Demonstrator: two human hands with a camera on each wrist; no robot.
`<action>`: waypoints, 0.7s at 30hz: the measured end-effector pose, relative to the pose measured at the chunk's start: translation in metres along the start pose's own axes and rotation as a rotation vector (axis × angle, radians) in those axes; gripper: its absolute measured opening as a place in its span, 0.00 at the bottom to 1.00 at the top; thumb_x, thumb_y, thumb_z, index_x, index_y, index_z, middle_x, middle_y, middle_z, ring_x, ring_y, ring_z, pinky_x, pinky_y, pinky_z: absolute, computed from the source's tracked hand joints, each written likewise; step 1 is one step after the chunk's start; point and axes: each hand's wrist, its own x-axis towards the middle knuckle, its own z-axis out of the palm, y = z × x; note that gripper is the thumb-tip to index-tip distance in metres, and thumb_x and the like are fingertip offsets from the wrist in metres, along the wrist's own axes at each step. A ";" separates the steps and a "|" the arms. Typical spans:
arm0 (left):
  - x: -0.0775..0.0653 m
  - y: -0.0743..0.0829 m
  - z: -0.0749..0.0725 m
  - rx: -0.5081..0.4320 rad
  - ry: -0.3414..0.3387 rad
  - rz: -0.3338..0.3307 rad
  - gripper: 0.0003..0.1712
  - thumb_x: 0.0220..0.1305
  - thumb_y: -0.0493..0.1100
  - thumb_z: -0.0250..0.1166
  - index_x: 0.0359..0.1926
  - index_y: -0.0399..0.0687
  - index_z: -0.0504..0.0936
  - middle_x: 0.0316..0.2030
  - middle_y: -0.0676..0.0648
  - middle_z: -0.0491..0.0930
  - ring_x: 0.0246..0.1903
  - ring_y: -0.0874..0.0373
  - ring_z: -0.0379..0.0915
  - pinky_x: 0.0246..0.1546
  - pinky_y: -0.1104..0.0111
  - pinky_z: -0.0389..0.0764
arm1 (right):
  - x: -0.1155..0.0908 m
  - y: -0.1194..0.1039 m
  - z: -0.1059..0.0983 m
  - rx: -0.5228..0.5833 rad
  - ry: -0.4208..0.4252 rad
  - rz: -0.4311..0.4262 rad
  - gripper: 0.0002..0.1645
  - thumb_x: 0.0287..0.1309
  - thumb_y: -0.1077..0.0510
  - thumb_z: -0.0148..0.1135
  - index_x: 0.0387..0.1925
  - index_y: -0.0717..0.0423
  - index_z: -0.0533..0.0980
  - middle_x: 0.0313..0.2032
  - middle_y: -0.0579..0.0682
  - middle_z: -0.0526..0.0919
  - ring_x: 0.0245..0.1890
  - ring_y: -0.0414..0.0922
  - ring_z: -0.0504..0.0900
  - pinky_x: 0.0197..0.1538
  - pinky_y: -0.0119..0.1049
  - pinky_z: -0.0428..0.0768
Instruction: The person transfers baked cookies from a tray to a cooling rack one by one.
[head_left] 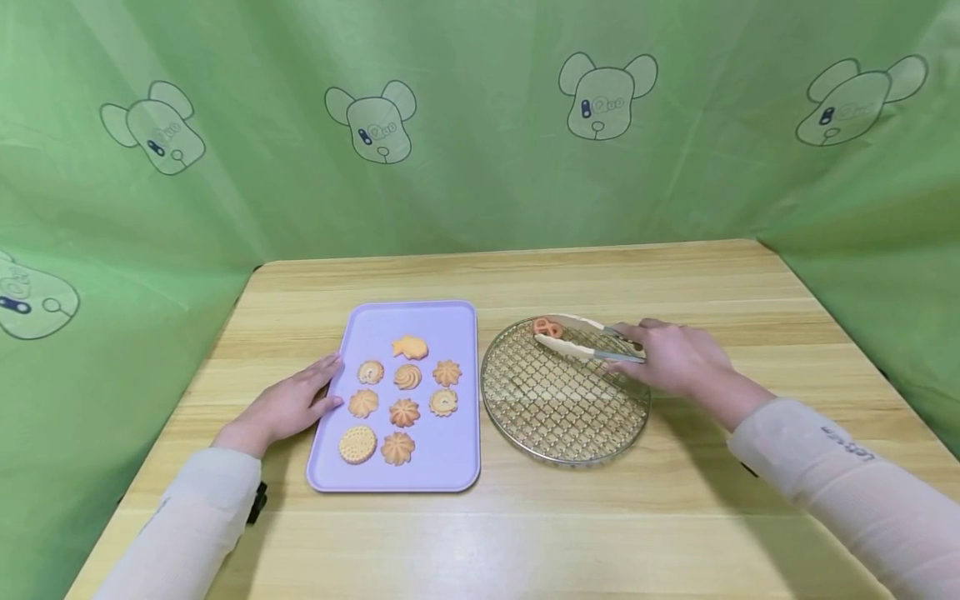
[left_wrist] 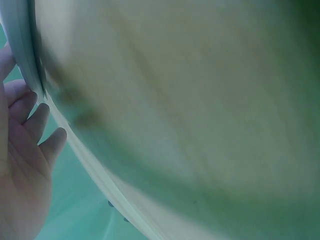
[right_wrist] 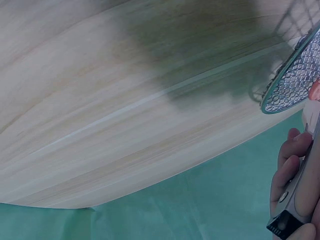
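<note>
My right hand [head_left: 678, 357] grips a pair of tongs [head_left: 573, 348] with pale tips and metal arms. Between those tips is a small reddish-brown pretzel cookie [head_left: 547, 327], at the far-left part of a round wire rack [head_left: 566, 408]. Whether the cookie touches the mesh is unclear. In the right wrist view, fingers [right_wrist: 287, 170] wrap round the tongs' metal handle. My left hand [head_left: 288, 406] rests against the left rim of a purple tray [head_left: 442, 467], its fingers loosely extended. Several cookies lie on this tray, among them a fish-shaped one [head_left: 410, 347] and a round dimpled one [head_left: 357, 445].
The tray and rack stand side by side on a wooden table [head_left: 525, 533], a narrow gap between them. Green curtains [head_left: 480, 192] with bear-head drawings surround the table's back and sides.
</note>
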 end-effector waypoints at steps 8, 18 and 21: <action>0.000 0.000 0.000 -0.001 -0.005 -0.005 0.38 0.71 0.54 0.54 0.72 0.40 0.55 0.72 0.39 0.50 0.68 0.40 0.49 0.65 0.47 0.57 | 0.000 0.003 0.001 -0.011 -0.008 0.022 0.45 0.54 0.32 0.61 0.66 0.52 0.67 0.50 0.62 0.77 0.20 0.44 0.73 0.13 0.35 0.68; 0.000 0.000 -0.001 0.000 -0.008 -0.007 0.38 0.71 0.54 0.54 0.72 0.40 0.55 0.72 0.40 0.50 0.68 0.40 0.49 0.65 0.48 0.57 | -0.001 0.003 0.000 -0.004 -0.007 0.033 0.48 0.53 0.30 0.60 0.67 0.53 0.65 0.52 0.64 0.76 0.19 0.44 0.73 0.13 0.34 0.69; 0.000 0.001 -0.001 -0.003 -0.008 -0.009 0.38 0.71 0.54 0.54 0.72 0.40 0.55 0.72 0.40 0.50 0.68 0.40 0.49 0.65 0.48 0.57 | -0.001 0.003 -0.001 -0.008 0.012 0.028 0.50 0.51 0.28 0.60 0.67 0.53 0.65 0.50 0.64 0.77 0.20 0.45 0.73 0.14 0.35 0.69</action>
